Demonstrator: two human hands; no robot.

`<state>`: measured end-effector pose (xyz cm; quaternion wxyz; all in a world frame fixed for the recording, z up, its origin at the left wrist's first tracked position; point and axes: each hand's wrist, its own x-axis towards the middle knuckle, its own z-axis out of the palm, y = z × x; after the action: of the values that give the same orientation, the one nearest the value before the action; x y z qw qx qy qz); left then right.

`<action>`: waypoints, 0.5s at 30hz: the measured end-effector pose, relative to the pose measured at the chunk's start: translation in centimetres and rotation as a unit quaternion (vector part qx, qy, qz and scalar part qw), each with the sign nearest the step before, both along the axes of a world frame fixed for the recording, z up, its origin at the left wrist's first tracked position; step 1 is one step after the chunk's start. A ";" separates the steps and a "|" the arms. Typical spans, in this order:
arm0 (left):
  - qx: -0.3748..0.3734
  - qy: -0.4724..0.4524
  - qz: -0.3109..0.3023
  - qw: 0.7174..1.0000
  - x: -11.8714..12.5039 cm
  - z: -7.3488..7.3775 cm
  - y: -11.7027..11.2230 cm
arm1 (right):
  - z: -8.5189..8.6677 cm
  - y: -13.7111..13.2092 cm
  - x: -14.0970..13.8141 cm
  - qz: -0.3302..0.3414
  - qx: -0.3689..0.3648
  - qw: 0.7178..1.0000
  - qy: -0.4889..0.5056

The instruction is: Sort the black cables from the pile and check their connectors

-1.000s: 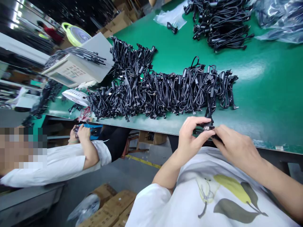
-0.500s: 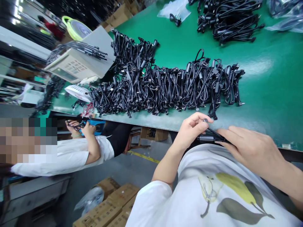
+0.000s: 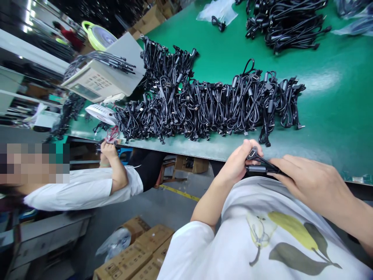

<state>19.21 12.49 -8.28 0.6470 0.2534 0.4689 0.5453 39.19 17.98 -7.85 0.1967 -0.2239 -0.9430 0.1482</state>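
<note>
A black cable [image 3: 258,169] with a grey cylindrical piece and a connector end is held between my two hands, just in front of the green table's near edge. My left hand [image 3: 237,161] grips it near the connector, whose metal opening faces up past the thumb. Around the folded cable strands my right hand [image 3: 305,182] is closed, back of the hand towards me, so most of its fingers are hidden. Beyond the hands lies a long row of black cable bundles [image 3: 212,109], the nearest one hanging close to the table edge.
More black cables [image 3: 288,27] and a plastic bag [image 3: 217,11] lie at the table's back. A beige device [image 3: 90,81] and a white round object [image 3: 101,113] stand on the left. A co-worker [image 3: 87,186] sits at left; cardboard boxes [image 3: 136,252] are on the floor.
My left thumb has moved off the connector, which now shows its opening. The co-worker's hands have shifted towards the table. The whole view has slid slightly.
</note>
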 end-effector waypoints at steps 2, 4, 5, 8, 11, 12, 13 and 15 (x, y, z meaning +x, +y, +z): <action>0.023 -0.024 0.009 0.999 0.0 -0.3 -0.3 | -0.2 0.1 0.0 -0.011 -0.022 1.000 0.003; 0.051 -0.028 0.014 0.998 0.0 -0.6 -0.6 | -0.3 0.3 0.0 -0.028 -0.054 0.998 0.013; 0.060 -0.018 0.015 0.998 0.0 -0.7 -0.8 | -0.4 0.4 -0.1 -0.036 -0.072 0.997 0.020; 0.053 0.035 0.027 0.998 -0.1 -1.1 -1.1 | -0.3 0.8 -0.3 -0.038 -0.125 0.991 0.038; 0.037 0.066 0.048 0.996 0.0 -1.2 -1.0 | 0.1 1.0 -0.8 -0.026 -0.159 0.985 0.067; 0.035 0.072 0.054 0.995 0.1 -1.2 -0.9 | 0.2 1.0 -1.0 -0.025 -0.163 0.983 0.086; 0.034 0.076 0.061 0.995 0.2 -1.2 -0.8 | 0.3 1.0 -1.2 -0.025 -0.166 0.980 0.107; 0.025 0.081 0.077 0.993 0.4 -0.9 -0.6 | 0.3 1.0 -1.4 -0.016 -0.167 0.975 0.144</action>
<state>19.59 11.86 -9.18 0.5563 0.2758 0.5237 0.5833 37.76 18.94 -7.58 0.2927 -0.2451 -0.8627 0.3315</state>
